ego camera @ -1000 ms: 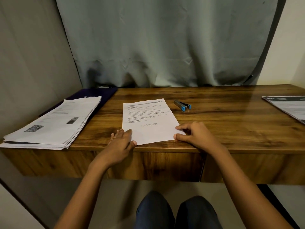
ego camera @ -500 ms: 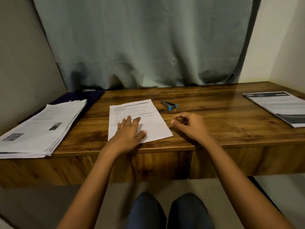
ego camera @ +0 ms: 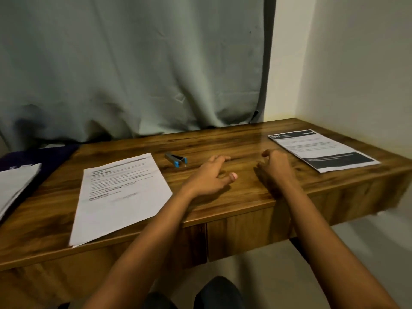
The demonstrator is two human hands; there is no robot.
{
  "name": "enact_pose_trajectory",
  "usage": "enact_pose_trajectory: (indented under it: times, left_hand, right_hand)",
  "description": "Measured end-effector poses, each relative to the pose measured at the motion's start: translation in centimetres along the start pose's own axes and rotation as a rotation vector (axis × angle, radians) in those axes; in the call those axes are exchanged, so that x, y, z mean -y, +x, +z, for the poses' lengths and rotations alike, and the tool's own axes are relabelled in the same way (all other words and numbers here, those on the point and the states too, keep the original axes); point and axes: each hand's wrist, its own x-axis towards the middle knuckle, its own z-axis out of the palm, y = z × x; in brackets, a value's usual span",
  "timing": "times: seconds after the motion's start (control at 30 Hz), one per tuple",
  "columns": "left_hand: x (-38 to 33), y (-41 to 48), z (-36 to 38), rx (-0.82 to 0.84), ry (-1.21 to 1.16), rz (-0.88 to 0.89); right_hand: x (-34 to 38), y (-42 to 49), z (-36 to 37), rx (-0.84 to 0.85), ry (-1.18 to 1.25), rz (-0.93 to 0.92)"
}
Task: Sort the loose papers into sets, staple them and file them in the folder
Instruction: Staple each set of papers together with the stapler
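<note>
1. While hovering over the brown wooden desk, the left hand is spreading relaxed, empty fingers.
2. The right hand is curling loosely, gripping nothing.
3. The white printed sheet is lying left of both hands.

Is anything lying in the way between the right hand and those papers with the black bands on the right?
Nothing visible does. Only bare wood of the desk lies between the right hand and the black-banded papers. The stapler sits off to the other side, past the left hand.
</note>
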Motion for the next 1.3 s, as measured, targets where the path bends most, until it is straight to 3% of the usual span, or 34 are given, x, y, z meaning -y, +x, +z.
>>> enact_pose_trajectory:
  times: [0.3, 0.5, 0.7, 0.9, 1.1, 1.3]
  left_hand:
    - [-2.5, 5.2, 3.6, -0.011, -0.08, -0.02]
    - [-2.1, 6.4, 5.0, -0.091, -0.119, -0.082]
    - [-1.1, 7.1, 5.7, -0.108, -0.131, -0.1]
    - [-0.7, 7.2, 6.4, -0.122, -0.157, -0.112]
    - [-0.8, 7.6, 6.3, -0.167, -0.532, -0.219]
    - [-0.7, 8.3, 5.7, -0.085, -0.931, -0.377]
  right_hand:
    - [-7.3, 4.1, -1.7, -0.133, -0.415, 0.074]
    - [-8.7, 5.9, -2.9, -0.01, -0.35, 0.167]
    - [-9.1, 7.3, -4.2, 0.127, -0.511, 0.046]
    - [-8.9, 7.1, -4.1, 0.136, -0.623, -0.041]
    - [-7.2, 6.3, -5.1, -0.007, -0.467, 0.036]
    - [-2.2, 2.6, -4.6, -0.01, -0.418, -0.061]
